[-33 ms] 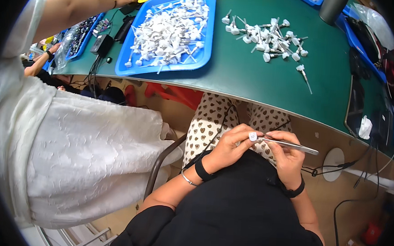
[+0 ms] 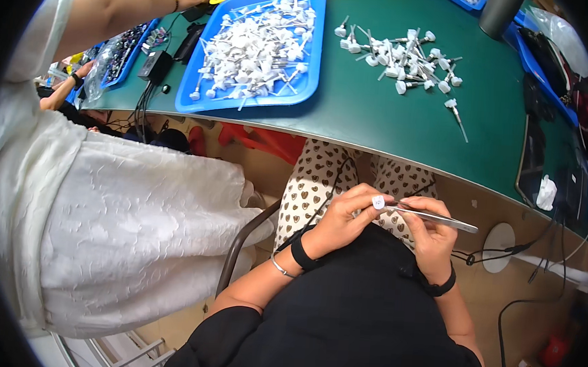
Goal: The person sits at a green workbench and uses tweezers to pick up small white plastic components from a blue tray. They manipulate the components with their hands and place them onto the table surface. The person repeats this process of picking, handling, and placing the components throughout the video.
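Over my lap, my left hand (image 2: pixel 340 221) pinches a small white plastic part with a thin stem (image 2: pixel 378 202) between thumb and fingers. My right hand (image 2: pixel 433 240) is closed around metal tweezers (image 2: pixel 463 226), whose wide end sticks out to the right. The tweezers' tips are close to the white part's stem, but the fingers partly cover that spot, and I cannot tell whether they touch. On the green table (image 2: pixel 371 124) ahead lies a loose pile of similar white parts (image 2: pixel 402 61), with one part (image 2: pixel 453 114) lying apart at the near right.
A blue tray (image 2: pixel 245 105) heaped with white parts stands at the table's near left. Beside me on the left, a person in white reaches an arm (image 2: pixel 122 23) over the table. A dark cylinder (image 2: pixel 498 18) and a laptop-like dark device (image 2: pixel 544 162) are at the right.
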`<state>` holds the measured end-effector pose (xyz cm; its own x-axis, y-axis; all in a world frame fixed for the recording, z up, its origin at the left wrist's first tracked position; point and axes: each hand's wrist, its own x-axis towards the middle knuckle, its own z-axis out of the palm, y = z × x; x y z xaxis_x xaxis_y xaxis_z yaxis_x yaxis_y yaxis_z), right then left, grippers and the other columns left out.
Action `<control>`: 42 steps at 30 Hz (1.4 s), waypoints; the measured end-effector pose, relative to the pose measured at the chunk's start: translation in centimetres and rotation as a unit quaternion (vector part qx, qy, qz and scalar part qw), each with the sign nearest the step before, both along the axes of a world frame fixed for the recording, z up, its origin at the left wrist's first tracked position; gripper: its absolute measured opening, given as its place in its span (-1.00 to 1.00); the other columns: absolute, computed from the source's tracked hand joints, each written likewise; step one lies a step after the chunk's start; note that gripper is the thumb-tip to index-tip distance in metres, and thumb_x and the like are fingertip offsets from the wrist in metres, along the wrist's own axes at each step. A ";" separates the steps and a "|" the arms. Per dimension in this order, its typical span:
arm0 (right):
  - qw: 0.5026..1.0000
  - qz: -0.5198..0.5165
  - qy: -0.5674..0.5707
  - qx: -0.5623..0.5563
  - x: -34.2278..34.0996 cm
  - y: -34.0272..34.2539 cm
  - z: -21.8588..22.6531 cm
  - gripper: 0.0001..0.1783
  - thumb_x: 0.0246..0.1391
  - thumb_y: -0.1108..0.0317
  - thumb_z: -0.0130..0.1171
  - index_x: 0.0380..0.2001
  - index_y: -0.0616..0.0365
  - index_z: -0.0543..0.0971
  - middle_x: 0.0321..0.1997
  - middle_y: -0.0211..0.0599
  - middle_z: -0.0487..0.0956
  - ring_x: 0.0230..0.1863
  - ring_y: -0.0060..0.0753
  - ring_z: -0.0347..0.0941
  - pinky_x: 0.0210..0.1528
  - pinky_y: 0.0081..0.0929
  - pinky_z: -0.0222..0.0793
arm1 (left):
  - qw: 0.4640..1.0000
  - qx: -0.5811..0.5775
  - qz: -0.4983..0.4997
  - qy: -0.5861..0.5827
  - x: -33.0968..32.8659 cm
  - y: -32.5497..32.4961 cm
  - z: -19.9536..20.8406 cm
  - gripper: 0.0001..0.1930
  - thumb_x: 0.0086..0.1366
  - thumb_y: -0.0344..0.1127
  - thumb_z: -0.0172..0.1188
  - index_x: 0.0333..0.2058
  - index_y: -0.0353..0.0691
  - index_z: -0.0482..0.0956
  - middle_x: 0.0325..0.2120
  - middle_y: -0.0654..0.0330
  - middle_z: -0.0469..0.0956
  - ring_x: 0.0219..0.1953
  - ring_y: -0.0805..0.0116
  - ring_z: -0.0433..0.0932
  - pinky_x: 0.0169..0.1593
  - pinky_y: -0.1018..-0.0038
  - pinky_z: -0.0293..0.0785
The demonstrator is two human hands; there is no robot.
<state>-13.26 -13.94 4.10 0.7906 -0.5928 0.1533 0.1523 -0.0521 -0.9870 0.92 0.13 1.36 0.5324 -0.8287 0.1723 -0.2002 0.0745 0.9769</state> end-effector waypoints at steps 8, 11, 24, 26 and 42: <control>0.999 -0.028 -0.034 0.010 -0.4 -0.5 0.7 -0.78 0.22 0.63 0.26 -0.07 0.29 0.56 -0.05 -0.14 0.64 -0.12 -0.44 0.64 -0.10 -0.56 0.58 | 0.942 -0.067 0.221 -0.243 8.3 0.1 10.6 -0.75 0.29 -0.62 0.18 -0.09 -0.31 0.70 -0.38 0.16 0.65 -0.34 0.34 0.63 -0.22 0.45 0.55; 0.999 -0.021 -0.029 0.031 -0.3 -0.6 1.1 -0.78 0.22 0.62 0.26 -0.07 0.29 0.55 -0.06 -0.15 0.64 -0.12 -0.45 0.63 -0.11 -0.57 0.58 | 0.862 0.066 0.326 -0.382 16.2 0.1 14.2 -0.66 0.32 -0.46 0.22 0.07 -0.35 0.59 -0.12 -0.06 0.63 -0.14 0.08 0.65 -0.06 0.26 0.57; 0.997 -0.070 -0.035 -0.009 -0.7 -1.8 2.7 -0.84 0.25 0.61 0.23 -0.11 0.29 0.57 -0.06 -0.14 0.64 -0.13 -0.45 0.63 -0.11 -0.54 0.59 | 0.834 0.029 0.044 -0.548 7.4 -12.8 12.2 -0.72 0.17 -0.52 0.20 -0.11 -0.24 0.65 -0.13 -0.05 0.60 -0.07 -0.07 0.61 -0.02 0.18 0.58; 0.994 -0.090 -0.054 -0.026 -1.1 -2.4 2.5 -0.84 0.29 0.59 0.18 -0.08 0.31 0.54 -0.05 -0.10 0.63 -0.15 -0.38 0.63 -0.08 -0.46 0.63 | 0.840 0.127 -0.003 -0.527 5.6 -14.8 11.9 -0.79 0.15 -0.45 0.21 -0.21 -0.24 0.66 -0.23 -0.06 0.61 -0.22 -0.03 0.67 -0.18 0.23 0.63; 0.988 -0.090 -0.125 -0.018 -1.3 -2.5 3.8 -0.82 0.29 0.58 0.19 -0.06 0.30 0.51 -0.06 -0.04 0.61 -0.11 -0.32 0.62 -0.05 -0.36 0.66 | 0.949 -0.003 0.045 -0.311 4.5 -10.6 11.5 -0.78 0.36 -0.42 0.23 -0.14 -0.27 0.36 -0.45 0.02 0.64 -0.41 0.00 0.67 -0.35 0.18 0.52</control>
<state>-14.57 -16.43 7.94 0.6072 -0.7115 0.3538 0.3752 -0.1357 -0.9169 5.46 -10.50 12.90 0.3942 -0.7831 0.4810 -0.7440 0.0353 0.6672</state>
